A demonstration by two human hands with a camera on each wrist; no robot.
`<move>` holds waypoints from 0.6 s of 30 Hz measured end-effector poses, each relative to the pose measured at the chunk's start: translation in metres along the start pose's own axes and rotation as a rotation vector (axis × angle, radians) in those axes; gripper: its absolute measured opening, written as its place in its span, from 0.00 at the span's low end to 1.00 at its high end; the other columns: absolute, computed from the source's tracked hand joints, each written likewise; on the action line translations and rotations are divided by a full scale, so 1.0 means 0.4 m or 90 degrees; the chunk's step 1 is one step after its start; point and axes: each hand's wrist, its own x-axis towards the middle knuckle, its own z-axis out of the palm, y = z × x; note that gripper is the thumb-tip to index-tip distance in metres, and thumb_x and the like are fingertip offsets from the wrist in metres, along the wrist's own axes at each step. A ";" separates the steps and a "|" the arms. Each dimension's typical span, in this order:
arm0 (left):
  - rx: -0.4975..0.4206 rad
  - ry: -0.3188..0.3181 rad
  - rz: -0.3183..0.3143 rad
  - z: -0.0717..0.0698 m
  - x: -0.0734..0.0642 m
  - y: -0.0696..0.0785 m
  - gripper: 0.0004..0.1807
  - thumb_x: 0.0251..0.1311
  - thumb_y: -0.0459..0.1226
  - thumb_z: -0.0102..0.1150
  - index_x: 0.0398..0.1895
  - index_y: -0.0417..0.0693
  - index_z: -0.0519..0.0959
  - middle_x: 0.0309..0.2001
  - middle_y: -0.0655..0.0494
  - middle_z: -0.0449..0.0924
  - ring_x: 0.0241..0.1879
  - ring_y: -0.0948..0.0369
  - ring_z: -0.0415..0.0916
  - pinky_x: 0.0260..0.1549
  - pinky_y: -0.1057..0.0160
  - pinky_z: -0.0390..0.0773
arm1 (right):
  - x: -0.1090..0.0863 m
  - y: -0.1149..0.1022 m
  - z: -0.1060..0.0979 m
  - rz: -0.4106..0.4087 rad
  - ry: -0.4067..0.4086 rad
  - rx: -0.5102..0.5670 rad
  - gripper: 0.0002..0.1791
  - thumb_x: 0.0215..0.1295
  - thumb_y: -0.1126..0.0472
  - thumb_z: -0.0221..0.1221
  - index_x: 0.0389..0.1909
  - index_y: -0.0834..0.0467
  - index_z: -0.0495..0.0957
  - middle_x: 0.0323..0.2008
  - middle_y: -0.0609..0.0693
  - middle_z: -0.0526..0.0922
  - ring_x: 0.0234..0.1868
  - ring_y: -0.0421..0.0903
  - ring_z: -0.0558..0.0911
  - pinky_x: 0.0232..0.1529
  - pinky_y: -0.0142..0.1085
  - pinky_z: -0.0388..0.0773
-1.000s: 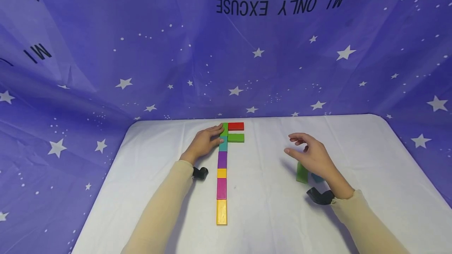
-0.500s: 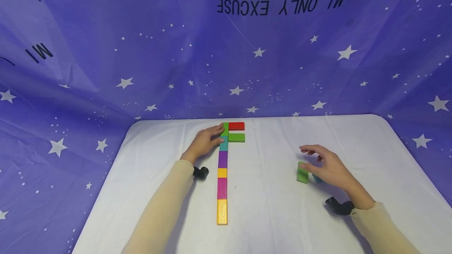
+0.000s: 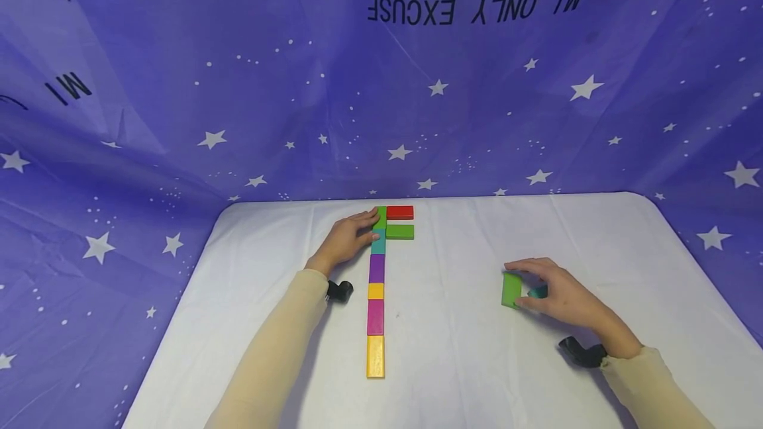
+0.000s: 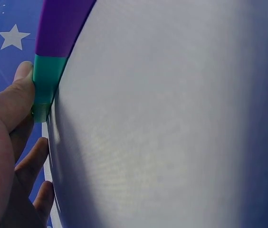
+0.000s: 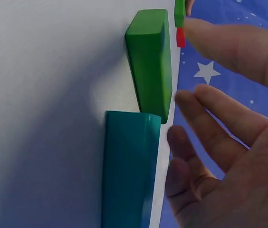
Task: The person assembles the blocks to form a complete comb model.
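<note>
My left hand (image 3: 346,238) rests at the far end of a column of flat toy blocks, its fingers on the green block (image 3: 382,218) and its thumb against the teal block (image 3: 379,245). In the left wrist view that thumb (image 4: 22,88) lies along the teal side. Over on the right, my right hand (image 3: 563,293) spreads thumb and fingers around a loose green block (image 3: 510,290). The right wrist view shows a gap between the fingers and this green block (image 5: 148,61). A loose teal block (image 3: 539,292) lies partly hidden under that hand.
Down the column follow a purple block (image 3: 377,269), a small yellow one, a magenta block (image 3: 375,318) and a yellow-orange block (image 3: 375,357). A red block (image 3: 400,212) and another green block (image 3: 400,232) stick out rightward. A starry blue cloth (image 3: 477,118) hangs behind the white table (image 3: 447,349).
My right hand has moved right and toward the near side, coming down around the loose green block. The left hand has stayed in place on the column.
</note>
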 end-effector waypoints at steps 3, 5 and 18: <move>0.003 0.000 0.002 0.001 0.001 -0.002 0.30 0.68 0.45 0.63 0.70 0.45 0.72 0.74 0.57 0.65 0.73 0.53 0.61 0.73 0.52 0.59 | 0.001 0.002 0.005 0.004 -0.017 -0.017 0.34 0.53 0.58 0.75 0.63 0.57 0.78 0.60 0.53 0.79 0.60 0.50 0.73 0.57 0.43 0.70; 0.005 -0.001 0.000 0.003 0.001 -0.002 0.30 0.68 0.45 0.63 0.70 0.45 0.72 0.74 0.57 0.64 0.73 0.53 0.61 0.73 0.52 0.59 | 0.002 0.002 0.006 0.012 -0.029 -0.019 0.34 0.53 0.58 0.75 0.63 0.57 0.77 0.60 0.53 0.79 0.60 0.53 0.73 0.58 0.47 0.70; 0.015 -0.006 -0.011 0.001 0.001 0.006 0.30 0.68 0.46 0.62 0.71 0.46 0.71 0.75 0.58 0.63 0.74 0.54 0.60 0.74 0.53 0.57 | 0.023 -0.029 0.035 0.093 0.022 -0.087 0.35 0.55 0.47 0.74 0.60 0.62 0.78 0.55 0.61 0.80 0.56 0.61 0.73 0.54 0.57 0.73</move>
